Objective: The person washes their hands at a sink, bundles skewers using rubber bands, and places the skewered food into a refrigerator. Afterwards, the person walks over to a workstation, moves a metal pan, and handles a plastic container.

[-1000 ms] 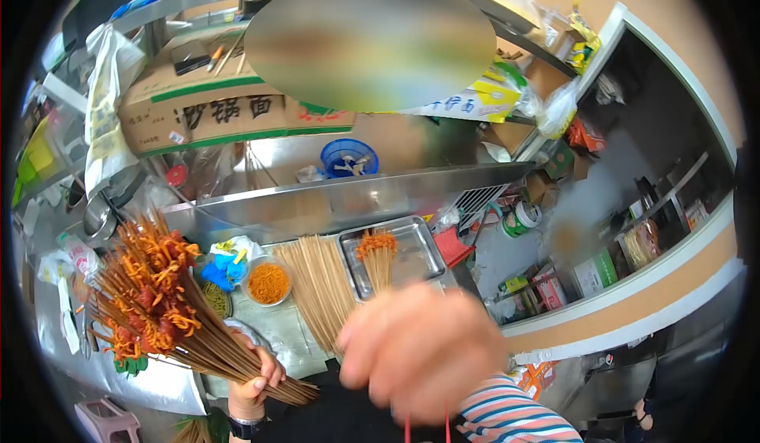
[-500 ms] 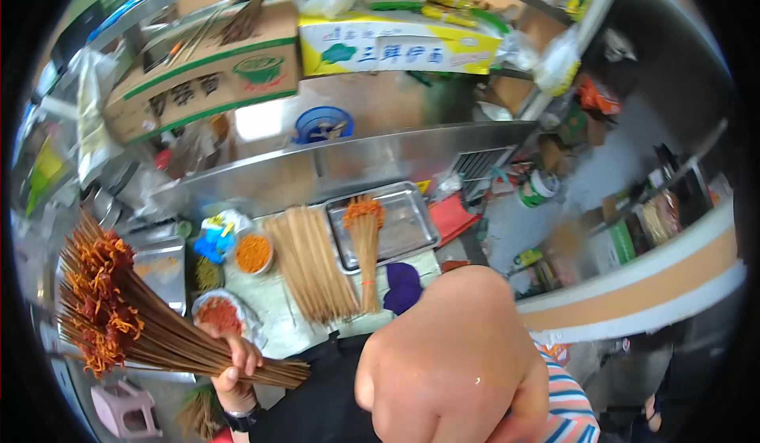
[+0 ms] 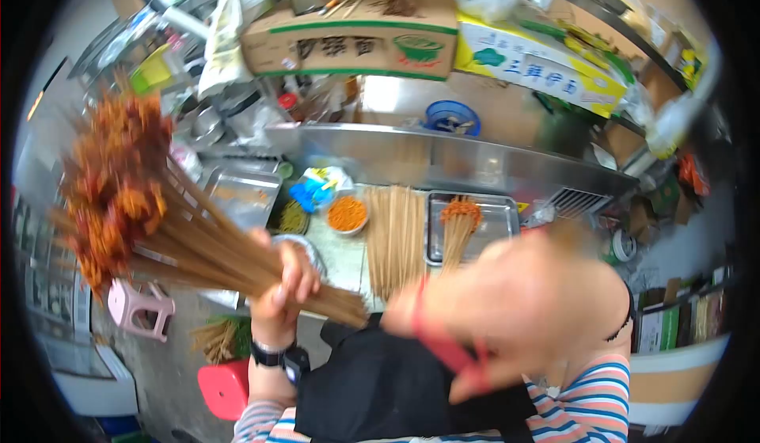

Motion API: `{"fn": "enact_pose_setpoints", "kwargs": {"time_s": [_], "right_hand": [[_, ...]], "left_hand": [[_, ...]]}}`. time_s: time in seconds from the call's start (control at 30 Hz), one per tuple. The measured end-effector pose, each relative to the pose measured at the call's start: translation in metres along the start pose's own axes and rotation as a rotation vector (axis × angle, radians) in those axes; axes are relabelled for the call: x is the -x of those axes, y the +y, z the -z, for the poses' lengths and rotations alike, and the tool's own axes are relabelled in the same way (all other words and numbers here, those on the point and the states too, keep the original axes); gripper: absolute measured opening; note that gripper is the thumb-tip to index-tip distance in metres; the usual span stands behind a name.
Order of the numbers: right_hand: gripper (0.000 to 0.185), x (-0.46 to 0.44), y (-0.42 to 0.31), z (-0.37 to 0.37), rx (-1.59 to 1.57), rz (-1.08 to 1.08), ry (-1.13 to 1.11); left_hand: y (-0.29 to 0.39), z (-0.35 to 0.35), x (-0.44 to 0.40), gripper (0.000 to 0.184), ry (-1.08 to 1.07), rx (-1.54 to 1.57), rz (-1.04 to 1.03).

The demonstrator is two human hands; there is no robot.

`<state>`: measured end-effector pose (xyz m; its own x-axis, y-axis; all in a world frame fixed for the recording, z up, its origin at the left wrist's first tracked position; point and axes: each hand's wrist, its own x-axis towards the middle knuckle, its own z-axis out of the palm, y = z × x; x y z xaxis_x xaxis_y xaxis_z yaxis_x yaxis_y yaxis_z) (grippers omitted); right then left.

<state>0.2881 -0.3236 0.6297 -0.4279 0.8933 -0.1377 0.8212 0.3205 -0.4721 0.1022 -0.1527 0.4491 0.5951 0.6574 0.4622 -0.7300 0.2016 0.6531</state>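
Note:
My left hand [image 3: 285,283] is wrapped round a thick bundle of skewers [image 3: 214,241], whose orange-red food ends point up and left. My right hand [image 3: 507,308], blurred and close to the camera, has a red band [image 3: 447,348] looped on its fingers. Beyond my right hand, a smaller skewer bunch [image 3: 461,221] with orange tips lies in a metal tray [image 3: 500,220]. Bare sticks [image 3: 396,241] lie side by side left of that tray. Further left are a bowl of orange bits [image 3: 347,214] and a container of green pieces [image 3: 293,218].
Behind the counter's metal ledge [image 3: 475,158] stands a blue basket [image 3: 452,118]. Above are a brown carton [image 3: 348,43] and a yellow-white carton [image 3: 538,64]. A pink stool [image 3: 141,308] and a red stool [image 3: 223,390] stand at the lower left, with green-tipped skewers [image 3: 222,338] nearby.
The view has swung left, so the counter appears further right. The red band now shows stretched on my right hand's fingers. My left hand still holds the bundle, its food ends now higher.

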Motion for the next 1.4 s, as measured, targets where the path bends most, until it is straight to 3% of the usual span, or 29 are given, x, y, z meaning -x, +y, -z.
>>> {"fn": "enact_pose_setpoints", "kwargs": {"time_s": [0.03, 0.13, 0.23, 0.4, 0.53, 0.83, 0.97, 1.07, 1.13, 1.23, 1.3, 1.37, 1.4], "right_hand": [[0.076, 0.005, 0.022, -0.009, 0.107, 0.009, 0.192], [0.092, -0.006, 0.059, -0.03, 0.091, -0.08, 0.223], [0.088, -0.037, 0.062, -0.044, 0.317, -0.021, 0.359], [0.078, -0.085, 0.069, -0.077, 0.233, -0.323, 0.332], [0.063, -0.104, 0.086, -0.082, 0.206, -0.26, 0.49], [0.057, -0.129, 0.09, -0.095, 0.007, -0.265, 0.592], [0.057, -0.13, 0.087, -0.098, 0.03, -0.298, 0.597], [0.053, -0.137, 0.087, -0.107, 0.227, -0.353, 0.631], [0.048, -0.145, 0.097, -0.123, -0.249, -0.293, 0.942], [0.045, -0.153, 0.093, -0.138, -0.466, -0.3, 1.113], [0.05, -0.156, 0.103, -0.152, -0.445, -0.291, 1.096], [0.053, -0.164, 0.102, -0.161, -0.852, -0.106, 1.212], [0.048, -0.165, 0.105, -0.156, -0.274, -0.075, 1.153]], "left_hand": [[0.003, 0.0, -0.012, 0.056, -0.003, 0.021, -0.041], [0.008, -0.001, -0.043, 0.054, -0.023, 0.077, -0.155], [0.005, -0.005, -0.063, 0.05, 0.042, 0.059, -0.216], [-0.003, -0.002, -0.079, 0.049, 0.081, 0.112, -0.233], [-0.008, 0.007, -0.087, 0.047, 0.158, 0.208, -0.269], [-0.007, 0.038, -0.103, 0.035, 0.294, 0.456, -0.187], [-0.01, 0.047, -0.106, 0.032, 0.335, 0.515, -0.145], [-0.011, 0.05, -0.111, 0.029, 0.341, 0.578, -0.126], [-0.011, 0.054, -0.116, 0.024, 0.318, 0.672, -0.127], [-0.009, 0.062, -0.12, 0.023, 0.289, 0.927, -0.057], [-0.019, 0.068, -0.12, 0.021, 0.284, 0.985, -0.036], [-0.029, 0.069, -0.115, 0.017, 0.319, 1.194, 0.097], [-0.033, 0.066, -0.111, 0.017, 0.327, 1.205, 0.126]]}}
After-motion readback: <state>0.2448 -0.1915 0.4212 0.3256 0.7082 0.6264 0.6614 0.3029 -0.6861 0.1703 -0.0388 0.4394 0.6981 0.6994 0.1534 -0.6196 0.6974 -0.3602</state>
